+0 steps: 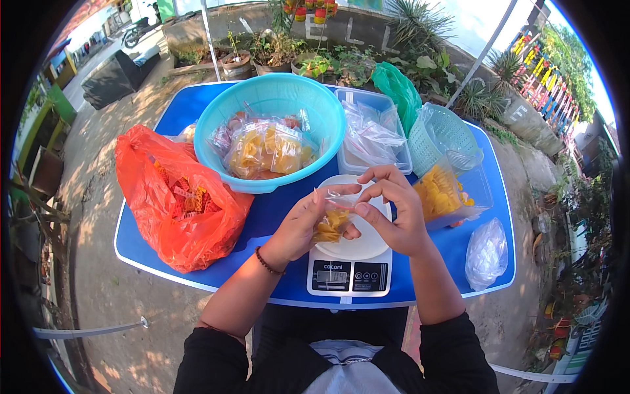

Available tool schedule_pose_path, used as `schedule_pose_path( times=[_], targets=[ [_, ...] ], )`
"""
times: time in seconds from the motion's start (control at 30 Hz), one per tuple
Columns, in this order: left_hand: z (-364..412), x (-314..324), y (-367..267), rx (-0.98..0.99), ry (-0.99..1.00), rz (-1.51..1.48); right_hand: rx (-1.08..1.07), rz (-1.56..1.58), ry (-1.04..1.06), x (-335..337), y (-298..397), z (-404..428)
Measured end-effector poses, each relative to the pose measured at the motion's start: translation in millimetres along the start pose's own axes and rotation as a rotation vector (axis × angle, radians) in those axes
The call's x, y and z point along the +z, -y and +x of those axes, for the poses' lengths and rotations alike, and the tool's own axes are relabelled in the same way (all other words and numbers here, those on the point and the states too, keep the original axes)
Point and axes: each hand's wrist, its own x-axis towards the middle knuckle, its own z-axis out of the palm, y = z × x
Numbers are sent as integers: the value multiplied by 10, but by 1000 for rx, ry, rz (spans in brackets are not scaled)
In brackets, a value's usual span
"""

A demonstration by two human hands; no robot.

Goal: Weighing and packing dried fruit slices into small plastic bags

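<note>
My left hand (301, 222) grips a small clear zip-lock bag (332, 224) partly filled with yellow snack pieces. At the bag's upper edge, the thumb and fingers of my right hand (393, 212) pinch the red-lined seal. Both hands are above the white round plate of a digital kitchen scale (350, 276), whose display is lit. Just right of them, a clear plastic container (480, 189) holds more yellow snack pieces (435, 194). Behind my hands, a clear tub (404, 160) holds several flat plastic bags (371, 130).
A turquoise basin (270, 184) holds several filled bags. Left of it sits an orange plastic bag (162, 216) with red and orange snacks. A green basket (433, 138), a green plastic bag (396, 91) and a knotted clear bag (487, 253) stand on the blue table (275, 290).
</note>
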Motion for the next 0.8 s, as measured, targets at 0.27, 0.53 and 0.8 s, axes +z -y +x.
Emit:
schedule_pose_path(
  times=[0.27,0.53,0.8],
  targets=[
    [-23,176,53,96,-296,548,45,184,-285,180,-147,-175],
    [25,183,-2,511,-291,1117,-95,14,-330,262,-174,-304],
    [13,219,-14,735,-280,1438,-214,-84,-412,346,-170,-376]
  ],
)
